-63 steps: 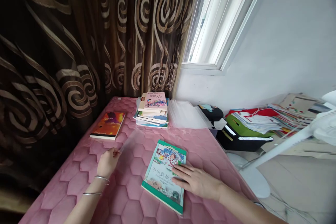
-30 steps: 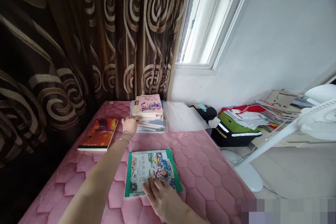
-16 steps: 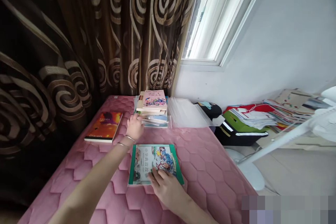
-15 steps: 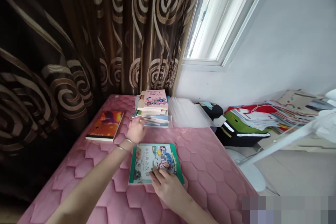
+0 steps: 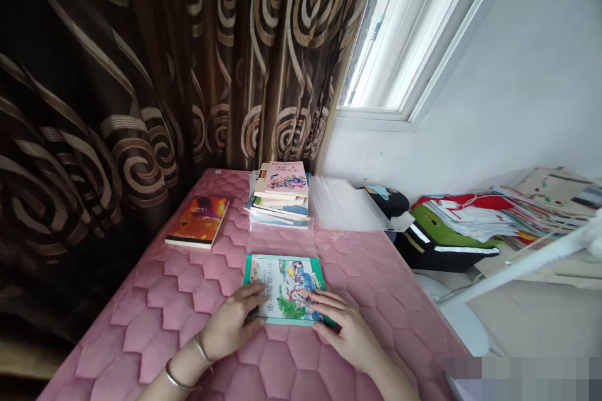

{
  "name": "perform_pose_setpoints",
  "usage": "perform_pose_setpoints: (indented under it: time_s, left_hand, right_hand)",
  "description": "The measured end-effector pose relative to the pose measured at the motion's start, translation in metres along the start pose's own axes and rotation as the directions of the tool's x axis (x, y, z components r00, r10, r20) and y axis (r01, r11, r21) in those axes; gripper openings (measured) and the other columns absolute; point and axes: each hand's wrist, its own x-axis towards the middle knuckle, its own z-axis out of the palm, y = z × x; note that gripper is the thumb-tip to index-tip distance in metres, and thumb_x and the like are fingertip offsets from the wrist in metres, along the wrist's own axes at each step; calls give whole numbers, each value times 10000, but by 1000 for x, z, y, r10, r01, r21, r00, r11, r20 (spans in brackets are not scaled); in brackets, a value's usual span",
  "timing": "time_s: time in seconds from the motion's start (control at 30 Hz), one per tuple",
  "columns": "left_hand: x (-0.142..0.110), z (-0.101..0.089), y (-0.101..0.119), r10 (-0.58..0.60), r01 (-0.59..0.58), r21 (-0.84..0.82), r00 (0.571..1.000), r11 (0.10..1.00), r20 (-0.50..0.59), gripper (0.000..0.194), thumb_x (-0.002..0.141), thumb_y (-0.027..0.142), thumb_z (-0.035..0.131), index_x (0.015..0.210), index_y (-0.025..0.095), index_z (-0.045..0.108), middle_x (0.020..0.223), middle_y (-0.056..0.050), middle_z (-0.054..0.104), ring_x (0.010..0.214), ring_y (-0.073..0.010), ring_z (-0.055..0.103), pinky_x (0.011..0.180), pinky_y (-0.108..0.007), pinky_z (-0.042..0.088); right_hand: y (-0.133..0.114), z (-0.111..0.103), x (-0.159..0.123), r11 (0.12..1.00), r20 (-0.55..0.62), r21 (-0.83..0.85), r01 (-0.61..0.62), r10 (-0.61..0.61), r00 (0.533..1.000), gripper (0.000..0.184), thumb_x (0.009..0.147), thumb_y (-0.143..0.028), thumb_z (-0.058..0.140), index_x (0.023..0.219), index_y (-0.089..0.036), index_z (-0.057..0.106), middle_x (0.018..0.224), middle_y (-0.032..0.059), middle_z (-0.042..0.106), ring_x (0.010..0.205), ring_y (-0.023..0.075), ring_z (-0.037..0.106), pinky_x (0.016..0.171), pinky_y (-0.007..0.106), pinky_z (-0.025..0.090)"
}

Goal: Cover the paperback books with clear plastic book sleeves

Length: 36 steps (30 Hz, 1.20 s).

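A green-bordered picture book (image 5: pixel 288 285) with Chinese writing on its cover lies on the pink quilted mattress (image 5: pixel 282 363). My left hand (image 5: pixel 229 321), with two bangles at the wrist, holds the book by its left side, fingers over the cover and thumb by the near left corner. At the opposite side my right hand (image 5: pixel 348 329) grips the near right corner, its fingers on the cover and its thumb at the near edge. Whatever the fingertips cover of the artwork is hidden.
Farther back stands a stack of books (image 5: pixel 281 194) topped by a pink one, with clear plastic sleeves (image 5: pixel 345 203) beside it. An orange book (image 5: pixel 198 220) lies at left. A patterned curtain (image 5: pixel 226 62) hangs behind; a white stand (image 5: pixel 517 263) is at right.
My left hand has come back from near the stack to the green book's left side. My right hand has shifted from the near edge to the right corner. The view has turned slightly left.
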Motion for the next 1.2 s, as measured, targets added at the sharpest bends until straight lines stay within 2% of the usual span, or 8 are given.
perform_pose_setpoints:
  time_s: [0.13,0.23,0.33,0.63,0.8,1.0,1.2]
  left_hand:
    - [5,-4,-3,13,-14,-60,1000,998,-17,396,792,197,614,1183,262,627,1368,-55,542,1288,-221,465,1102,-419,375]
    - [5,-8,-6,39,-37,-67,999,997,19,451,754,218,669,1200,258,618,1383,-59,527,1298,-227,452,1105,-418,370]
    - [5,-10,-6,29,-27,-49,999,998,44,497,732,189,682,1217,264,607,1393,-53,517,1303,-223,446,1112,-414,360]
    - [5,-14,-3,99,-100,14,993,995,64,386,814,225,602,1199,246,621,1389,-69,519,1294,-227,458,1089,-413,389]
    - [5,-14,-3,133,-135,39,990,990,49,382,829,215,575,1207,258,613,1381,-63,527,1292,-224,461,1084,-419,397]
    - [5,-13,-4,165,-166,59,986,984,17,313,866,202,517,1146,255,645,1321,-62,584,1259,-205,499,1074,-394,413]
    - [3,-9,-10,167,-169,85,986,982,27,391,817,298,629,1206,259,612,1378,-75,529,1280,-245,473,1066,-417,422]
  right_hand:
    - [0,1,-2,1000,-16,16,4,-3,1000,309,830,-210,616,1132,-251,666,1246,65,630,1202,238,547,983,440,501]
    - [1,-1,-2,1000,-16,31,2,-1,1000,358,793,-211,658,1148,-250,660,1252,68,626,1203,243,547,981,436,505]
    - [1,-2,-1,999,-18,43,-15,16,1000,322,815,-198,626,1129,-255,670,1236,50,637,1199,228,553,980,417,510]
    - [0,-1,-2,998,-28,55,-24,26,999,317,807,-225,656,1123,-238,673,1219,56,648,1205,229,547,983,412,508]
    - [0,-2,-1,999,-51,33,17,-15,999,261,851,-212,590,1093,-239,686,1179,52,671,1175,223,573,961,408,523]
    - [0,0,-1,997,-87,-41,65,-68,994,268,826,-225,630,1086,-250,691,1145,40,688,1139,214,600,944,378,538]
    - [-3,-1,-1,983,-99,-135,122,-136,986,225,860,-199,587,1052,-234,698,1107,35,705,1071,198,641,934,356,541]
